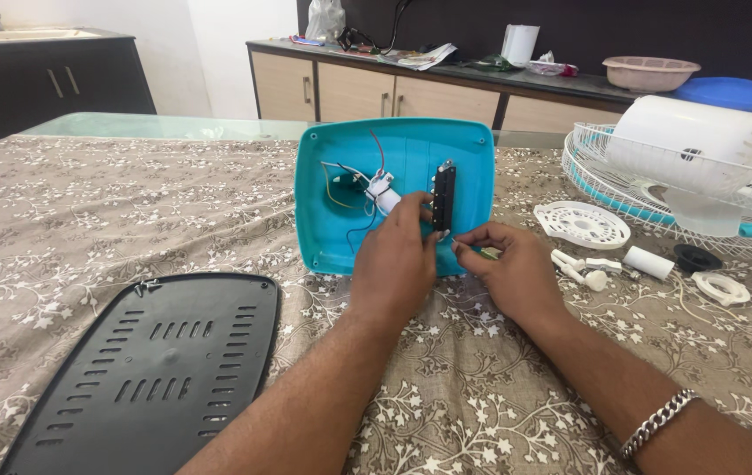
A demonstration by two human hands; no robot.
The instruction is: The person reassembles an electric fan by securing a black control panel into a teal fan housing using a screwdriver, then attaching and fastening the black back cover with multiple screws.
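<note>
A teal fan base shell (411, 149) stands tilted up on its near edge at the middle of the table, its hollow side facing the person, with loose coloured wires (349, 189) and a white part inside its left half. A black switch block (443, 197) stands upright against the shell's inner wall, right of centre. The left hand (398, 264) is curled narrow, its fingertips (424, 204) pinching the left side of the switch block. The right hand (508, 264) lies just right of it, fingers drawn close together at the block's lower end; whether it grips something small there cannot be told. The two hands nearly touch, leaving almost no gap between them at the shell's near rim. To the near left a black vented base plate (156, 369) lies flat, its far right corner close to the shell's left lower corner but apart from it, and its near edge runs out of view. Left of the shell and beyond the plate the floral tablecloth (85, 211) gives wide open room. On the right the space is crowded: a white round grille cap (582, 223), small white fittings (596, 268) and a black ring (697, 258) lie near the right hand, and a white fan motor housing (693, 145) rests on a wire guard (596, 167) at the table's far right edge.
</note>
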